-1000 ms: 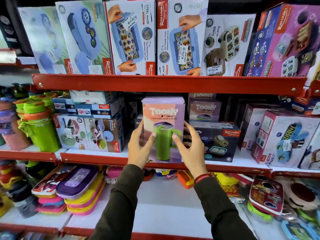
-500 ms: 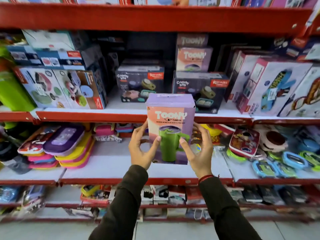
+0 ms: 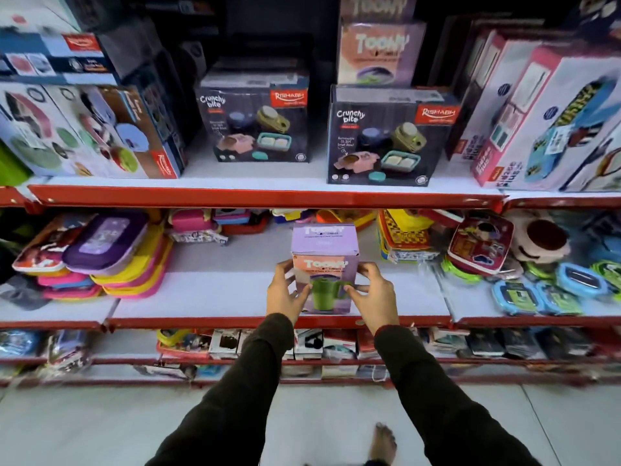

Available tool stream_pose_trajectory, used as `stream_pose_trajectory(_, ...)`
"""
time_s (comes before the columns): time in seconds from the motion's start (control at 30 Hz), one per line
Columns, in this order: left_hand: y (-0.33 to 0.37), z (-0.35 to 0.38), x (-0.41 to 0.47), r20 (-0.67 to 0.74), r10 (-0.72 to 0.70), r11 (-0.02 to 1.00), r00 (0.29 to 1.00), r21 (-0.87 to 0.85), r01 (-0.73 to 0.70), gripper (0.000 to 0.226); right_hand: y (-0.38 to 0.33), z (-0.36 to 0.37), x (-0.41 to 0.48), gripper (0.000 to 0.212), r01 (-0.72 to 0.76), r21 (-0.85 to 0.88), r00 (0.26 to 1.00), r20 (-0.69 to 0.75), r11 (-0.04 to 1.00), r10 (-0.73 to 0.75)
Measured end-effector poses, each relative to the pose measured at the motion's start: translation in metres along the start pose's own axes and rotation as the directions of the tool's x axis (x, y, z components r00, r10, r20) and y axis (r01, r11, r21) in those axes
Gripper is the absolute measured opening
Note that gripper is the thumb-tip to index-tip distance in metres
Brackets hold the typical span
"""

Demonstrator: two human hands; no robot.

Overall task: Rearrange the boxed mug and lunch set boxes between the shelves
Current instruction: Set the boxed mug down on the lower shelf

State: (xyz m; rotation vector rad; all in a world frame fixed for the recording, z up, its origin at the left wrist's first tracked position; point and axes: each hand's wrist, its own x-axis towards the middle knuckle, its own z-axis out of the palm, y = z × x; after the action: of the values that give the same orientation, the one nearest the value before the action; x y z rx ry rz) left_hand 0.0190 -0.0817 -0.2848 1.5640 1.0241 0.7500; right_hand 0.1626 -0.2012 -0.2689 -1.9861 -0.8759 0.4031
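A purple and orange Toony mug box (image 3: 325, 264) with a green mug pictured on its front stands upright on the white lower shelf (image 3: 218, 290), near its red front edge. My left hand (image 3: 285, 292) grips its left side and my right hand (image 3: 374, 294) grips its right side. On the shelf above stand two dark Crunchy Bite lunch set boxes (image 3: 255, 122) (image 3: 386, 136). Another Toony box (image 3: 376, 52) rests behind and above the right one.
Flat lunch boxes (image 3: 111, 260) are stacked at the left of the lower shelf, with bright lunch boxes and round containers (image 3: 524, 290) at the right. Tall boxes (image 3: 544, 122) lean at the upper right, more boxes (image 3: 84, 129) at the upper left. Tiled floor (image 3: 100, 432) lies below.
Both hands have carried the mug box down from the middle shelf to the lower shelf, where it now rests. The view has tilted downward with it.
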Motion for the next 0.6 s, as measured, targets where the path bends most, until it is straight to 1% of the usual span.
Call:
stream_pose_trajectory(0.13, -0.01, 0.01, 0.004, -0.005, -0.021, 1.0, 1.0, 0.003, 0.021, 0.056, 0.005, 0.005, 0.001, 0.049, -0.089, 0.064, 0.996, 0.008, 0.994, 0.089)
stream_pose_trajectory(0.2, -0.012, 0.011, 0.005, 0.007, -0.024, 1.0, 1.0, 0.01, 0.024, 0.058, 0.007, 0.004, -0.001, 0.053, -0.106, 0.096, 0.994, 0.019, 0.99, 0.104)
stream_pose_trajectory(0.27, -0.015, 0.007, 0.003, 0.052, -0.005, 0.997, 0.999, 0.071, 0.001, 0.069, 0.008, 0.003, -0.003, 0.06, -0.122, 0.12, 0.992, 0.048, 0.985, 0.117)
stream_pose_trajectory(0.33, -0.016, 0.0, -0.003, 0.078, 0.029, 0.988, 0.997, 0.15, -0.04, 0.089, 0.006, 0.0, -0.005, 0.068, -0.151, 0.174, 0.988, 0.034, 0.973, 0.148)
stream_pose_trajectory(0.37, -0.012, -0.003, -0.007, 0.05, 0.063, 0.982, 0.997, 0.174, -0.071, 0.095, 0.002, -0.004, -0.006, 0.07, -0.143, 0.197, 0.989, -0.016, 0.97, 0.149)
stream_pose_trajectory(0.4, -0.005, -0.006, -0.01, -0.001, 0.113, 0.977, 0.994, 0.18, -0.111, 0.096, -0.002, -0.009, -0.006, 0.071, -0.106, 0.211, 0.987, -0.097, 0.972, 0.129)
stream_pose_trajectory(0.47, 0.018, -0.01, -0.011, -0.121, 0.257, 0.956, 0.959, 0.174, -0.234, 0.087, -0.016, -0.024, -0.002, 0.068, 0.035, 0.2, 0.957, -0.29, 0.979, 0.025)
stream_pose_trajectory(0.53, 0.049, -0.01, -0.001, -0.205, 0.405, 0.905, 0.891, 0.224, -0.36, 0.075, -0.038, -0.044, 0.01, 0.066, 0.178, 0.189, 0.89, -0.45, 0.966, -0.076)
stream_pose_trajectory(0.6, 0.089, -0.006, 0.013, -0.234, 0.52, 0.843, 0.821, 0.292, -0.451, 0.066, -0.066, -0.068, 0.027, 0.066, 0.284, 0.177, 0.817, -0.559, 0.942, -0.141)
